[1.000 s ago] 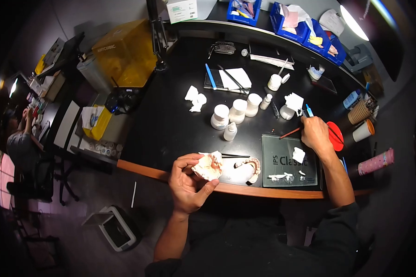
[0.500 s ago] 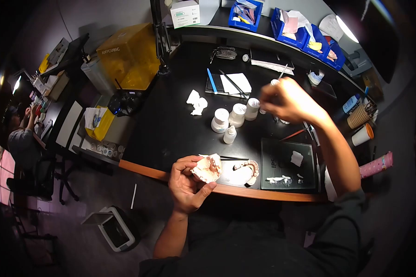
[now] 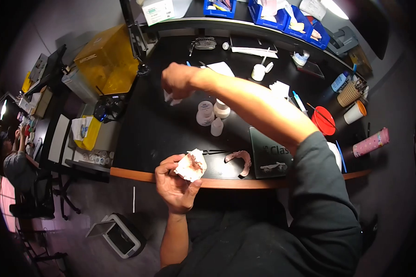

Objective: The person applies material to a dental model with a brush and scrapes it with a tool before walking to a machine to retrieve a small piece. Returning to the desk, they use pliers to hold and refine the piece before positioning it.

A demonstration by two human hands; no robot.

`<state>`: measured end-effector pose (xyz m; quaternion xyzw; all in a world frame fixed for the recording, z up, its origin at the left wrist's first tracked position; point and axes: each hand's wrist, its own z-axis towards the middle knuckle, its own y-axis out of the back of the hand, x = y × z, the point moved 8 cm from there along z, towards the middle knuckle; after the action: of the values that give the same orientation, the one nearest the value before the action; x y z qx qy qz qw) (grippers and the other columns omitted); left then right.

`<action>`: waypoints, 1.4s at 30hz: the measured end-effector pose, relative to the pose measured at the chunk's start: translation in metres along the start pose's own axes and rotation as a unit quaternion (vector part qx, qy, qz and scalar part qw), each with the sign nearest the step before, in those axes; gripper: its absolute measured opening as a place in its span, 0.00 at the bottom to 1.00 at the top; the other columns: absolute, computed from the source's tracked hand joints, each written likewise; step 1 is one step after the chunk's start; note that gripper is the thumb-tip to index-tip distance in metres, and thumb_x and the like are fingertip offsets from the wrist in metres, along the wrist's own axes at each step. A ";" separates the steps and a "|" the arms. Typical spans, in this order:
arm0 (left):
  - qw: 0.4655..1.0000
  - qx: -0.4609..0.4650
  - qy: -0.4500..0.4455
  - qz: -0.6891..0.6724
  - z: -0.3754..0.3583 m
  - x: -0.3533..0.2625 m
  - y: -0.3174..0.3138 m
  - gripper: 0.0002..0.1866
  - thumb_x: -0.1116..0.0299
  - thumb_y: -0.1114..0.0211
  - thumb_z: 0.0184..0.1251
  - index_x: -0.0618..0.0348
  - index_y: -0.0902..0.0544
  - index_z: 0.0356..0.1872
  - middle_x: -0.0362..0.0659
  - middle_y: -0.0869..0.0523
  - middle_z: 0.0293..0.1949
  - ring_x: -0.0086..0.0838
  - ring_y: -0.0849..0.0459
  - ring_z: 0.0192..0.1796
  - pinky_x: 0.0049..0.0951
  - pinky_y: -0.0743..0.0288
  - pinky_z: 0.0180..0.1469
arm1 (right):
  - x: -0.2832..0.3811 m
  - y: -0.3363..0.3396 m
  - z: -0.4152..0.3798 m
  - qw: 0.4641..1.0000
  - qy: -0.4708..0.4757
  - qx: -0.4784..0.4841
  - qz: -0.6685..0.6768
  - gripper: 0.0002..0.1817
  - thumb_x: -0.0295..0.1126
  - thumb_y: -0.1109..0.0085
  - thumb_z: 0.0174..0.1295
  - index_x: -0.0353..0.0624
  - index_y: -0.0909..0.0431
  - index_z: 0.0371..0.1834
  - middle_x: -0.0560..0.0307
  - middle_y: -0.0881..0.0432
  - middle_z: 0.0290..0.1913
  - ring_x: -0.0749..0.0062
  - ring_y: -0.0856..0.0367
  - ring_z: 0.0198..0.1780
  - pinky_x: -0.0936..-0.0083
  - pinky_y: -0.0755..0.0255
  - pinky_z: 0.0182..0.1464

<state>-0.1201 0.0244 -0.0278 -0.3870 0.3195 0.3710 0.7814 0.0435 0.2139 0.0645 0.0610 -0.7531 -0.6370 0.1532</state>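
Observation:
A pale plaster dental cast (image 3: 191,165) rests in my left hand (image 3: 174,188), its fingers and thumb around the edges, above the desk's front edge. My right hand (image 3: 177,82) reaches across to the far left of the black desk, fingers curled over crumpled white tissue (image 3: 171,99), which is partly hidden. White-capped jars (image 3: 205,113) and a small dropper bottle (image 3: 217,127) stand below that hand. To the right of the cast lie dark tweezers (image 3: 216,152) and a horseshoe-shaped cast (image 3: 240,162). A glass slab (image 3: 268,157) is partly under my right forearm.
An open white jar (image 3: 259,72) with a tool in it stands at the back. A red bowl (image 3: 323,121), a paper cup (image 3: 355,112) and a pink tumbler (image 3: 371,142) are on the right. At the far left, a person (image 3: 21,161) works at another desk.
My right hand has swung left from near the jars to the tissue. My left hand still holds the cast. The camera view has shifted, and the open jar and red bowl are now visible.

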 end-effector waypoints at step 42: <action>0.985 0.130 0.113 -0.009 0.040 0.025 -0.131 0.38 0.89 0.24 0.52 0.72 0.32 0.66 0.49 0.29 0.59 0.32 0.16 0.59 0.29 0.13 0.58 | -0.122 0.008 -0.451 0.877 -0.320 -0.341 0.107 0.05 0.21 0.29 0.58 0.32 0.12 0.37 0.43 0.11 0.32 0.59 0.10 0.32 0.70 0.20 0.37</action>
<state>0.0097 0.0113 0.0204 -0.3241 0.4483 0.2731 0.7870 0.2984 -0.1735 0.1178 -0.2830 -0.4994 -0.8186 -0.0181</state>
